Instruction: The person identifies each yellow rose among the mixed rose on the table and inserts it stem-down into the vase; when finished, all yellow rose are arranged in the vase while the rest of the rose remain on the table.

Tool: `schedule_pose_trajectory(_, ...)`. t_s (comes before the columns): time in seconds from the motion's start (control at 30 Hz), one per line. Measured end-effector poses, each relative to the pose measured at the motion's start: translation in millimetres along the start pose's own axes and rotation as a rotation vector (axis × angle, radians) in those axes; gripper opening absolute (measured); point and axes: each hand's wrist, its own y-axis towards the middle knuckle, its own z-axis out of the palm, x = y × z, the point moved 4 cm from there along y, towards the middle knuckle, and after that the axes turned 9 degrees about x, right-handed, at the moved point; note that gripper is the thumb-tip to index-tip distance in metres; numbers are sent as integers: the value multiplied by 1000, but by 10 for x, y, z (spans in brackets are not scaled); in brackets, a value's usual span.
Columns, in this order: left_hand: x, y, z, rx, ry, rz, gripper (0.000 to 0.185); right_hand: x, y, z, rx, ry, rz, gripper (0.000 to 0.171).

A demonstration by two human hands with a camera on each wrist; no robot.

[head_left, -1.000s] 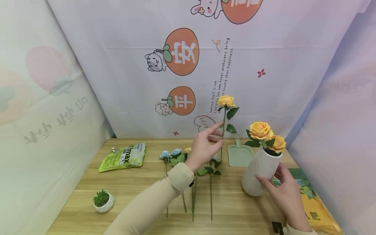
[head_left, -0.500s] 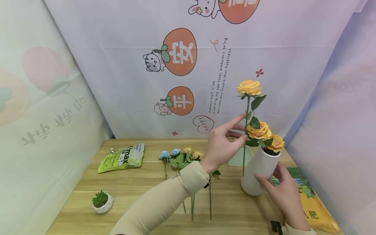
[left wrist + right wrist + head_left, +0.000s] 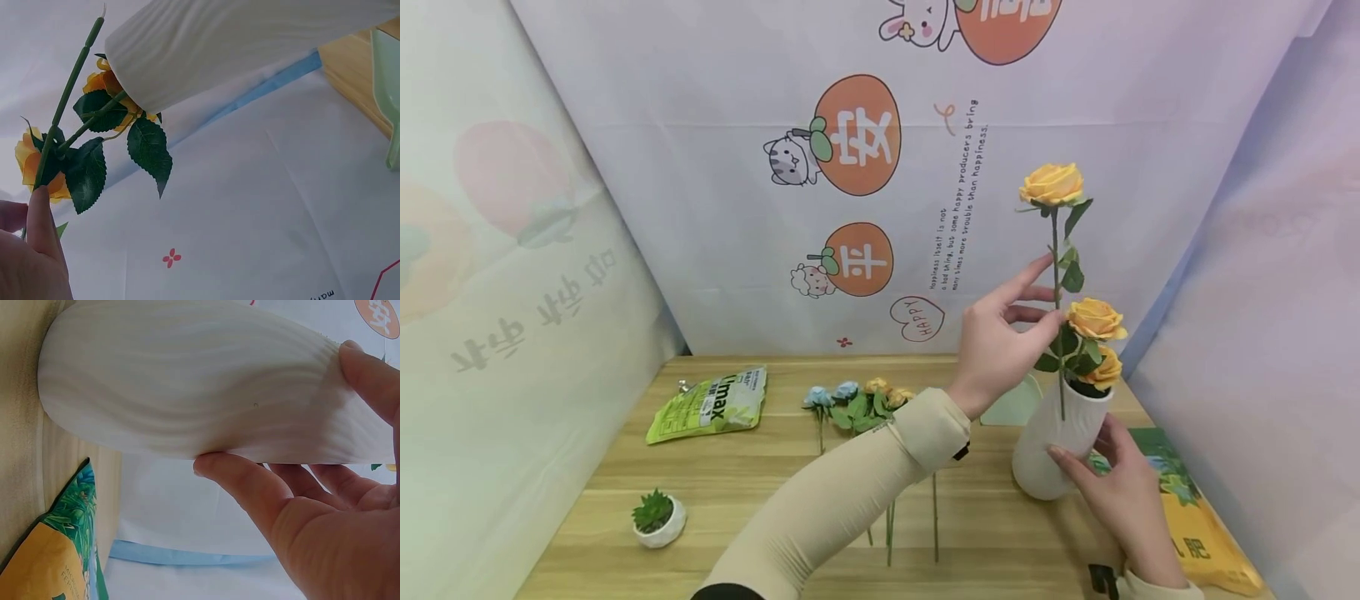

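In the head view my left hand (image 3: 1003, 346) pinches the stem of a yellow artificial rose (image 3: 1052, 183) between thumb and fingers. The bloom points up, and the stem's lower end overlaps the white vase (image 3: 1048, 450) just below its rim. That bare green stem (image 3: 69, 81) shows beside the vase mouth in the left wrist view. Two yellow roses (image 3: 1095, 318) stand in the vase. My right hand (image 3: 1123, 500) grips the vase from its right side, thumb on the front. In the right wrist view the fingers (image 3: 244, 481) curve along the ribbed vase wall (image 3: 175, 381), which tilts.
Several blue and yellow artificial roses (image 3: 857, 408) lie on the wooden table, partly behind my left sleeve. Behind the vase is a pale green dustpan (image 3: 1011, 406). A green pouch (image 3: 711, 407) and a potted succulent (image 3: 657, 518) are at left, a yellow bag (image 3: 1206, 542) at right.
My left hand has carried the yellow rose rightward and upward, from beside the dustpan to the vase. The right hand keeps its grip, and the vase stays nearly in place.
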Motion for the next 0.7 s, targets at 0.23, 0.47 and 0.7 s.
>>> schedule_pose_trajectory(0.23, 36, 113, 76, -72, -31, 9, 64, -9, 7, 3, -5, -12, 1, 96)
schedule_pose_trajectory(0.47, 114, 166, 75, -172, -124, 14, 68, -8, 7, -1, -13, -21, -17, 94)
schedule_pose_trajectory(0.7, 130, 173, 67, -199, 6, 70, 65, -13, -10, -4, -11, -15, -19, 94)
